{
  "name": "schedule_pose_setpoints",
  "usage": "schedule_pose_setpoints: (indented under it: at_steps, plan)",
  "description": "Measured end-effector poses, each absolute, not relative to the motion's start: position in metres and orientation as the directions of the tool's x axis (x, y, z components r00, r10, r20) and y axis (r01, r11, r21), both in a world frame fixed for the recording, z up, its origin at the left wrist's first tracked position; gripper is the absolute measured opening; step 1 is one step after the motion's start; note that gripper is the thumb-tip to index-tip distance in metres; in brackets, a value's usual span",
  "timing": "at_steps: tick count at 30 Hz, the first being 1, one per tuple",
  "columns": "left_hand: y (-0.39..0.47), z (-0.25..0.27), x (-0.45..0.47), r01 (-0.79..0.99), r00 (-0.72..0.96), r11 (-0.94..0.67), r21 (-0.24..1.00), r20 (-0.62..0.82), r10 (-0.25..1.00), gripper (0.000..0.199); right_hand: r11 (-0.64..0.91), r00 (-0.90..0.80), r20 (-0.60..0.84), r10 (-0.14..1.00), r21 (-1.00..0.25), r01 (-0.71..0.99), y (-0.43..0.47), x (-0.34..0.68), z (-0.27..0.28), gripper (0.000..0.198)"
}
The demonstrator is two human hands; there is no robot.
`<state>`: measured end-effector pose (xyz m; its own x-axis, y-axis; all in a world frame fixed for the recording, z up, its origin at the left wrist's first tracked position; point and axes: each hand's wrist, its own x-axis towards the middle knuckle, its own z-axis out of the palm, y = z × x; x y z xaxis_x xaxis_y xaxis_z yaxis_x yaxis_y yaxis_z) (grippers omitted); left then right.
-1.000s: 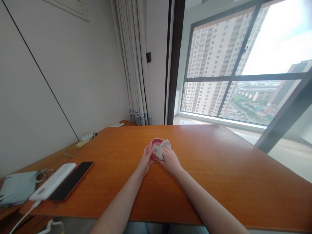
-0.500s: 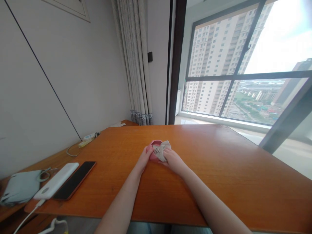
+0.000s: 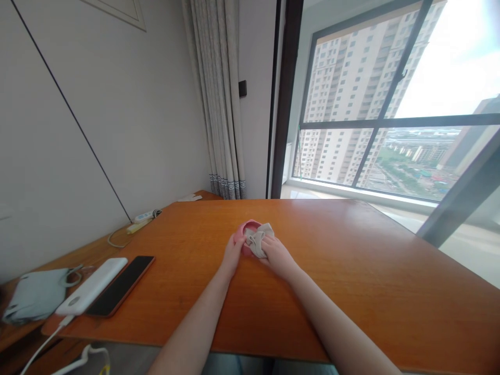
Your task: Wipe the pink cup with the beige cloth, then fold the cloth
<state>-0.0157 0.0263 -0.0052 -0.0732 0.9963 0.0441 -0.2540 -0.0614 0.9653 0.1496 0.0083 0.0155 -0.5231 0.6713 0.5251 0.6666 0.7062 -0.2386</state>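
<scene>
My left hand (image 3: 233, 253) cups a small pink bowl (image 3: 248, 233), likely light and rigid; my right hand (image 3: 275, 254) fingers press a soft, limp beige cloth (image 3: 260, 240) into it.

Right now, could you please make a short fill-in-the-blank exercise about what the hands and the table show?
1. The right hand presses a beige ___ into the bowl.
2. The bowl's colour is ___.
3. The left hand touches the bowl's ___ side.
4. The black phone lies beside a ___ power bank.

Missing words: cloth; pink; left; white
</scene>
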Motion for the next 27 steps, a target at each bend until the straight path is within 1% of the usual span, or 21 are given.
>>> schedule_pose_setpoints:
  at_steps: [2,4,6,7,9,11,14,17,21,24,27]
  plan:
    - [0.030,-0.003,-0.023,-0.141,-0.100,-0.134,0.981,0.121,0.988,0.037,0.734,-0.566,0.511,0.647,-0.217,0.644,0.007,0.151,0.020,0.024]
    - [0.029,-0.001,-0.022,-0.136,-0.112,-0.186,0.973,0.172,0.979,0.039,0.731,-0.570,0.500,0.652,-0.216,0.647,0.005,0.150,0.021,0.025]
    - [0.024,-0.002,-0.013,-0.239,-0.099,-0.196,0.951,0.177,0.979,0.044,0.691,-0.530,0.497,0.687,-0.220,0.689,0.003,0.148,0.019,0.023]
    - [0.021,-0.002,-0.007,-0.307,-0.073,-0.172,0.936,0.157,0.985,0.049,0.660,-0.497,0.499,0.709,-0.222,0.718,0.002,0.147,0.017,0.021]
    - [0.014,-0.003,0.006,-0.411,0.002,-0.079,0.908,0.088,0.996,0.064,0.604,-0.437,0.508,0.742,-0.225,0.765,0.002,0.145,0.013,0.021]
    - [0.009,-0.004,0.013,-0.437,0.036,-0.005,0.899,0.024,0.999,0.071,0.591,-0.416,0.518,0.747,-0.231,0.773,0.003,0.144,0.011,0.023]
    - [0.009,-0.002,0.008,-0.390,-0.010,-0.020,0.920,0.018,1.000,0.065,0.622,-0.435,0.531,0.727,-0.241,0.745,0.005,0.145,0.011,0.023]
    - [0.017,0.000,-0.007,-0.303,-0.055,-0.080,0.950,0.066,0.996,0.054,0.686,-0.490,0.548,0.678,-0.232,0.690,0.006,0.147,0.016,0.022]
    - [0.026,-0.001,-0.020,-0.236,-0.030,-0.141,0.962,0.138,0.990,0.040,0.732,-0.532,0.563,0.632,-0.209,0.649,0.003,0.149,0.022,0.020]
    - [0.024,-0.001,-0.019,-0.279,0.003,-0.117,0.953,0.123,0.992,0.042,0.723,-0.533,0.549,0.644,-0.207,0.660,0.000,0.150,0.022,0.019]
    - [0.015,0.003,-0.010,-0.407,0.082,-0.033,0.913,0.072,0.994,0.050,0.670,-0.473,0.563,0.678,-0.208,0.713,-0.001,0.149,0.020,0.016]
